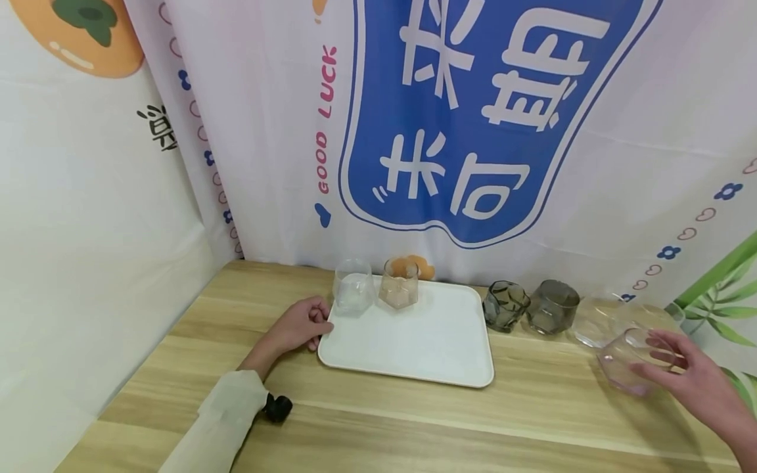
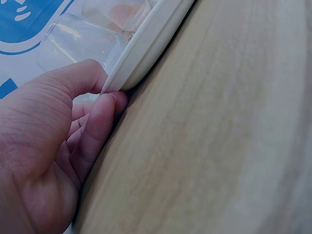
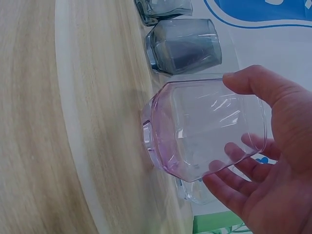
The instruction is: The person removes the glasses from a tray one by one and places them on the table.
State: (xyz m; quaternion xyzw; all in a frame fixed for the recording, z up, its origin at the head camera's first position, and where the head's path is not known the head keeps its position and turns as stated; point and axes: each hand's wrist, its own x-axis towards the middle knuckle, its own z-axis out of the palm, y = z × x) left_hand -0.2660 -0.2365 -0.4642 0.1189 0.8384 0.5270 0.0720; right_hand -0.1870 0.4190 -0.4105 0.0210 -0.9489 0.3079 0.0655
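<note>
My left hand [image 1: 301,323] pinches the left rim of a white tray [image 1: 408,348]; the left wrist view has the thumb above the rim and fingers below. Toward the tray's back left stand a clear glass [image 1: 353,295] and a faintly amber glass [image 1: 399,289]. At the right, my right hand [image 1: 688,374] holds a pink-tinted glass [image 1: 621,368] near its mouth, thumb on one side and fingers on the other. In the right wrist view this glass [image 3: 195,126] is upright with its faceted base at the wood; whether it touches is unclear.
Right of the tray stand a dark faceted glass [image 1: 505,307], a smoky grey glass [image 1: 552,307] and clear glassware [image 1: 591,322], partly behind the pink one. A printed curtain [image 1: 272,164] hangs along the back of the wooden table [image 1: 378,427].
</note>
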